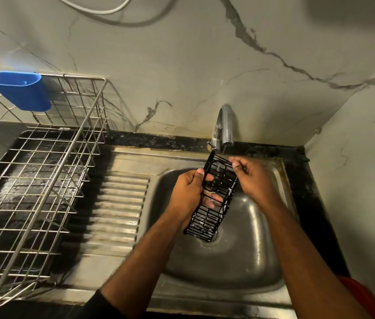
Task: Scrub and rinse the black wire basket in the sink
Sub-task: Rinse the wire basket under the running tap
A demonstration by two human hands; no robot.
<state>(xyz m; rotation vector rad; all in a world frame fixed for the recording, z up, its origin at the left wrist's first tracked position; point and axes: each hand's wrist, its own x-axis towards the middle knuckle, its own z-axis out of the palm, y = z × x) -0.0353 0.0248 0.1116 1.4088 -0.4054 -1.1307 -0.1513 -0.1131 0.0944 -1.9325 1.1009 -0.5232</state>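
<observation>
Head view: black wire basket point(214, 199) held tilted over sink point(239, 261) bowl, under tap point(225, 125) at 12 o'clock; left hand point(190, 192) grasps its long edge, right hand point(253, 178) pinches top end at 1 o'clock; steel rack point(32, 169) at 9 o'clock

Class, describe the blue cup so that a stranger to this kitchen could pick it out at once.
Start at the steel sink and look left to the large silver wire dish rack on the counter. On its far upper rim, against the marble wall, hangs the blue cup: the only coloured plastic item among bare metal wires.
</observation>
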